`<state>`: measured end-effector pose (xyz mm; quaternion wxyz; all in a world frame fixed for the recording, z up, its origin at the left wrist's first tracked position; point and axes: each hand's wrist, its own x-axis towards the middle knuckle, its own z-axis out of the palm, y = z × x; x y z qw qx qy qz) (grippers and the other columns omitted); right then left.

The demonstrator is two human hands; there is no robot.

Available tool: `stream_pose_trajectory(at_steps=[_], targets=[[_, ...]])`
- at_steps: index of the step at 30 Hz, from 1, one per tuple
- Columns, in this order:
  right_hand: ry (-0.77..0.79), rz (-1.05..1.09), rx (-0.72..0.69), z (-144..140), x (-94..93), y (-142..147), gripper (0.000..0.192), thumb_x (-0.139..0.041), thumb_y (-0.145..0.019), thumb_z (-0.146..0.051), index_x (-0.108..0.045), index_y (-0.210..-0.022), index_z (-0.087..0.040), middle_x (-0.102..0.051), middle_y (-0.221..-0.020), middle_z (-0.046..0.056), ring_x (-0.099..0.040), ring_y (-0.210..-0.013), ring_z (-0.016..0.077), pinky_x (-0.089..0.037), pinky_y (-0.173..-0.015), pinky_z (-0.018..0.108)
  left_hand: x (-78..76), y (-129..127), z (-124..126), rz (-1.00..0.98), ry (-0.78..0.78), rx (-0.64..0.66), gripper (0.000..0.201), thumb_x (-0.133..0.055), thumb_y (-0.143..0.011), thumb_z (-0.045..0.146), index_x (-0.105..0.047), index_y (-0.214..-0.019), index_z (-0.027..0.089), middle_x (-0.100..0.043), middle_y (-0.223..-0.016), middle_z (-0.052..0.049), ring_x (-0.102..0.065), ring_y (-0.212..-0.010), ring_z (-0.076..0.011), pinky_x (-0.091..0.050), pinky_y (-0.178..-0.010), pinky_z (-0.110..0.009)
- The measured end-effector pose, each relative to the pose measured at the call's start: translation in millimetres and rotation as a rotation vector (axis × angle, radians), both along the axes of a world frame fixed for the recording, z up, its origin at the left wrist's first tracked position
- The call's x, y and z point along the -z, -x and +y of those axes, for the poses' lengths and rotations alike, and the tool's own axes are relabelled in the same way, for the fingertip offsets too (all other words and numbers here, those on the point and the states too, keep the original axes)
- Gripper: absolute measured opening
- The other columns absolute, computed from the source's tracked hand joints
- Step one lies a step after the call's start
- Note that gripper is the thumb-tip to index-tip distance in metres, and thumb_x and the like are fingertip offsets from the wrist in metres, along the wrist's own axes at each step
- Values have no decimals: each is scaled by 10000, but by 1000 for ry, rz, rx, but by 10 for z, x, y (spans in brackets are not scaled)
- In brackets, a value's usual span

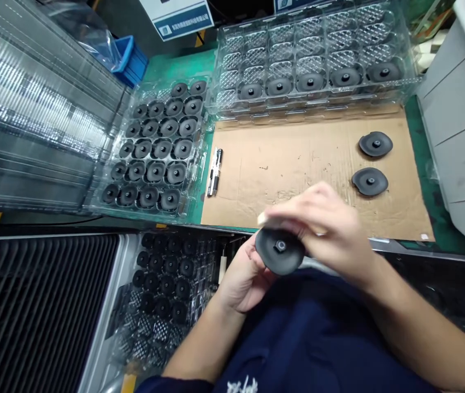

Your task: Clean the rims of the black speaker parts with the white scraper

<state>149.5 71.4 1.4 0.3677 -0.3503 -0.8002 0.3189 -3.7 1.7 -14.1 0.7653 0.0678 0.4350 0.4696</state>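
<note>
Head view: both hands met low in the frame, just past the near edge of the cardboard sheet [298,164], above a dark blue garment.
Left hand [242,278]: palm up, forearm rising from the lower left, fingers cupped under a black round disc [280,251] and gripping it.
Right hand [322,224]: blurred, forearm coming in from the lower right, fingers bent down over the disc's upper edge and touching it; whether they pinched it could not be told.
Disc: tilted toward the camera, its small centre hub showing.
Cardboard: two loose discs [372,162] lay well apart from the hands at its right; a slim metal tool [215,172] lay at its left edge.
Left tray [154,147]: clear, filled with discs.
Far tray [314,54]: clear, one near row of discs.
</note>
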Motion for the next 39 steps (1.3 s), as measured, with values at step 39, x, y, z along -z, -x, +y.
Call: stream_pose_trajectory(at_steps=[39], targets=[[100,117,102,-126,-233,174,234,-507,-870,-103,-649,-1051,-144,-653,-894,48,-598,-827,115,-495,-778,227,-20,-22,119,159,-250,-118,558,-803,-613,343,-623,-1139,288,-658,-1110,-10,-585,-1089,-207,-489,-880,-224]])
